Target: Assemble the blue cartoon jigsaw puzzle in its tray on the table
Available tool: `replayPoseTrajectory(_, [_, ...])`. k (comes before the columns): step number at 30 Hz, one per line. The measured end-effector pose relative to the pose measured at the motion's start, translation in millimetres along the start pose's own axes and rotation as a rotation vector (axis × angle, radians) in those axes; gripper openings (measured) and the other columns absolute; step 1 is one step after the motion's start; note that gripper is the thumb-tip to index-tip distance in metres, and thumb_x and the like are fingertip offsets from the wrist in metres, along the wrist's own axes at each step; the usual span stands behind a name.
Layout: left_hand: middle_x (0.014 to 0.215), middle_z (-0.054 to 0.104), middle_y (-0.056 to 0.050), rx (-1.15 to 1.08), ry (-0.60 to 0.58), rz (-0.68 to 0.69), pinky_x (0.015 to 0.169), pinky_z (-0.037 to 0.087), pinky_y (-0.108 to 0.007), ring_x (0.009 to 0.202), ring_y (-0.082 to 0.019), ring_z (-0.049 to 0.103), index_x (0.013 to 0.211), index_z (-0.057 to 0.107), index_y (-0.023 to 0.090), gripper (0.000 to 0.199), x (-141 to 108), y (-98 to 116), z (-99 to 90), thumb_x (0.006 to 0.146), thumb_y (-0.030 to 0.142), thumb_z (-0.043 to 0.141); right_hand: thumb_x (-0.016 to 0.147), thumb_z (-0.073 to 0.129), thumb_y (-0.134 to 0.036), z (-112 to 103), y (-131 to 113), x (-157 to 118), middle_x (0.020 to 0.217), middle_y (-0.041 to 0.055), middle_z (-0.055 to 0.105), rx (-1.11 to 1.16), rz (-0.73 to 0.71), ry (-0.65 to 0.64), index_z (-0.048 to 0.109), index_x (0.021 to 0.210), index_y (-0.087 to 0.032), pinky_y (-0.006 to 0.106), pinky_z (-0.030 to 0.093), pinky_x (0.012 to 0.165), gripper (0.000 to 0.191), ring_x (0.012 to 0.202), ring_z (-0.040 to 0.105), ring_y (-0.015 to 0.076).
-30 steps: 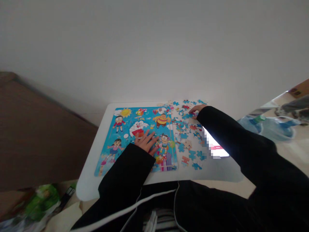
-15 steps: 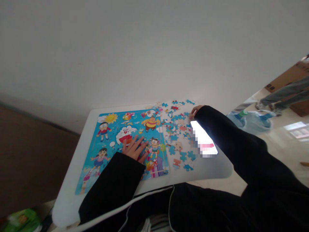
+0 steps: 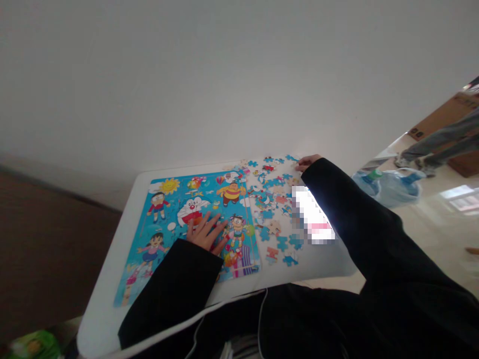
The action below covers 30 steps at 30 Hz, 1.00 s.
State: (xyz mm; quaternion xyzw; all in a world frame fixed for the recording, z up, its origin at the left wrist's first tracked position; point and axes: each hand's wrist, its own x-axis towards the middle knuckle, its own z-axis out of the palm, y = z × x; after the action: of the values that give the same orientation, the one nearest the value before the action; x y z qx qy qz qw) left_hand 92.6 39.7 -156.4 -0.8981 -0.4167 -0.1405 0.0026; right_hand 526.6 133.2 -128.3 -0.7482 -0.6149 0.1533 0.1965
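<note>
We look past a white table (image 3: 98, 324) to a blurred, glowing screen (image 3: 312, 217) on its right side. At upper right, a co-worker's legs in grey trousers (image 3: 439, 142) pass a cardboard box (image 3: 445, 117) on a polished floor (image 3: 441, 224), beside large plastic water jugs (image 3: 392, 187). A brown surface (image 3: 48, 254) fills the left, with a green package (image 3: 33, 346) at lower left, below a white wall (image 3: 224, 75).

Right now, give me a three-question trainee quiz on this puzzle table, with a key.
1. Which hand lies spread on the assembled cartoon jigsaw puzzle?
2. True or false: in this view, the loose jigsaw pieces lie to the left of the puzzle.
3. Fill in the blank: the right sleeve is ___.

Key: 1. The left hand. 2. False. 3. Black.
</note>
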Motion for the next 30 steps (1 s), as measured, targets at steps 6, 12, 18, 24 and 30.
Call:
replayPoseTrajectory(6, [0.128, 0.052, -0.007, 0.023, 0.016, -0.006, 0.105, 0.02, -0.057, 0.125, -0.028, 0.04, 0.119, 0.054, 0.028, 0.035, -1, 0, 1.2, 0.086, 0.038, 0.048, 0.075, 0.059, -0.025, -8, -16, 19, 0.092, 0.0038, 0.068, -0.285, -0.038, -0.018, 0.068, 0.092, -0.021, 0.028, 0.048, 0.081, 0.02, 0.088, 0.063, 0.0173])
replayPoseTrajectory(12, [0.128, 0.052, -0.008, 0.016, 0.021, 0.001, 0.103, 0.022, -0.058, 0.124, -0.029, 0.041, 0.118, 0.055, 0.026, 0.035, -1, 0, 0.3, 0.086, 0.037, 0.048, 0.069, 0.068, -0.034, -2, -14, 11, 0.088, 0.0022, 0.069, -0.281, -0.014, -0.094, 0.069, 0.096, -0.022, 0.025, 0.05, 0.076, 0.03, 0.079, 0.064, 0.0161])
replayPoseTrajectory(18, [0.129, 0.051, -0.007, 0.005, 0.018, -0.004, 0.104, 0.021, -0.059, 0.125, -0.029, 0.04, 0.119, 0.055, 0.027, 0.035, -1, 0, 1.6, 0.086, 0.037, 0.048, 0.059, 0.074, -0.046, -20, 11, -13, 0.097, 0.0063, 0.068, -0.238, 0.13, -0.03, 0.066, 0.104, -0.021, 0.037, 0.05, 0.084, 0.051, 0.085, 0.064, 0.0226])
replayPoseTrajectory(24, [0.127, 0.053, -0.007, 0.004, 0.055, -0.007, 0.105, 0.02, -0.057, 0.125, -0.028, 0.041, 0.117, 0.057, 0.027, 0.034, 0, 1, 1.3, 0.087, 0.038, 0.046, 0.076, 0.059, -0.037, -12, 29, -30, 0.097, 0.0094, 0.068, -0.039, 0.175, 0.054, 0.059, 0.113, -0.012, 0.029, 0.053, 0.078, 0.045, 0.083, 0.066, 0.0187])
replayPoseTrajectory(30, [0.125, 0.055, -0.009, 0.02, 0.07, 0.03, 0.103, 0.024, -0.057, 0.122, -0.03, 0.043, 0.117, 0.057, 0.024, 0.034, 0, 0, 1.1, 0.086, 0.036, 0.048, 0.077, 0.055, -0.022, 5, 24, -16, 0.099, 0.0066, 0.069, -0.037, 0.102, 0.073, 0.067, 0.097, -0.015, 0.03, 0.049, 0.087, 0.025, 0.096, 0.063, 0.0201])
